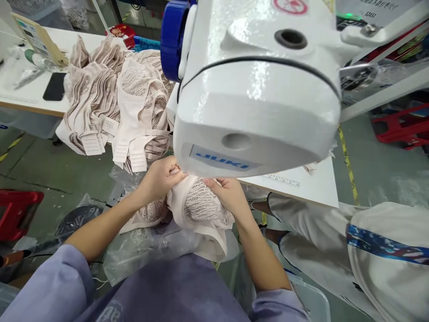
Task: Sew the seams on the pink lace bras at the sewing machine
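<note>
A beige lace bra (204, 201) hangs between my two hands, just under the front of a white sewing machine (254, 107). My left hand (164, 176) pinches its upper left edge between thumb and fingers. On the other side, my right hand (226, 192) grips the top of the lace cup, thumb uppermost. The lower part of the bra drapes over my lap, above clear plastic sheeting (144, 255). The machine's head hides its needle area and some of my fingertips.
Stacked beige bras (97, 98) overhang the table's front edge at left, near a black phone (54, 86). A ruler (280, 180) lies on the right tabletop (318, 188). Another person's legs (311, 232) are close at right. Red stools (20, 212) stand on the floor.
</note>
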Motion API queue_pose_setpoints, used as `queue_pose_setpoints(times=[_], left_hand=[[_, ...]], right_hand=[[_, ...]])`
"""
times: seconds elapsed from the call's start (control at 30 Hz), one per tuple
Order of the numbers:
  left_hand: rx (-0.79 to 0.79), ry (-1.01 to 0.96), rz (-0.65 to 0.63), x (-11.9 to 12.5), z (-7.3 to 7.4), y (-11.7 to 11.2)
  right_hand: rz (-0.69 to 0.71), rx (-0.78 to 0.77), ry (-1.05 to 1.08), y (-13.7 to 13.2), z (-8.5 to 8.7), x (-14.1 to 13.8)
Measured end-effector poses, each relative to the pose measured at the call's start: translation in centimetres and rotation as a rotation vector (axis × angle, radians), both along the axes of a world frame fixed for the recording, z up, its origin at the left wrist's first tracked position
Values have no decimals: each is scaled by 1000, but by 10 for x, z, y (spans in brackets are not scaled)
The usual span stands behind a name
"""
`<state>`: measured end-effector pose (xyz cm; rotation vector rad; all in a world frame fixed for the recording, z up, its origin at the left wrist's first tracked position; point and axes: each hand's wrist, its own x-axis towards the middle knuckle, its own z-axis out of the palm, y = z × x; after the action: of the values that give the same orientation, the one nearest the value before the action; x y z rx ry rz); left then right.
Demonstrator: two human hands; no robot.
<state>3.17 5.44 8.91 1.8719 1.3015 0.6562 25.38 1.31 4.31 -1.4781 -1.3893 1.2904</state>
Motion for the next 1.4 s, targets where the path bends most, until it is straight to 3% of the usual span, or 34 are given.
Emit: queue_pose_setpoints(times=[0.3,0.47,0.57,0.7,0.77,0.87,0.93,1.13,1.23,1.4], left_hand=[[85,28,-4,-2,-8,6],[89,47,-3,-2,-7,6],[68,50,-11,-4,-2,7],[35,28,-3,-8,2,8],[28,17,0,-10,2,7],[17,24,35,-12,-1,6],[4,22,59,-12,-3,5],[-26,28,52,-13,-2,-2],[-27,19,70,-17,-1,-6],[57,15,122,-18,4,-27]], right_hand=[[-10,31,105,8,-9,3],[-86,-5,152,4,-31,2],[-74,-26,266,-14,-57,-4],[255,-201,491,-49,-91,-5],[347,-333,541,-66,-101,-2],[201,-458,611,-84,-108,3],[76,-506,661,-91,-107,7],[-86,-606,655,-103,-89,10],[-232,-531,632,-109,-71,13],[-272,-312,464,-123,-46,24]])
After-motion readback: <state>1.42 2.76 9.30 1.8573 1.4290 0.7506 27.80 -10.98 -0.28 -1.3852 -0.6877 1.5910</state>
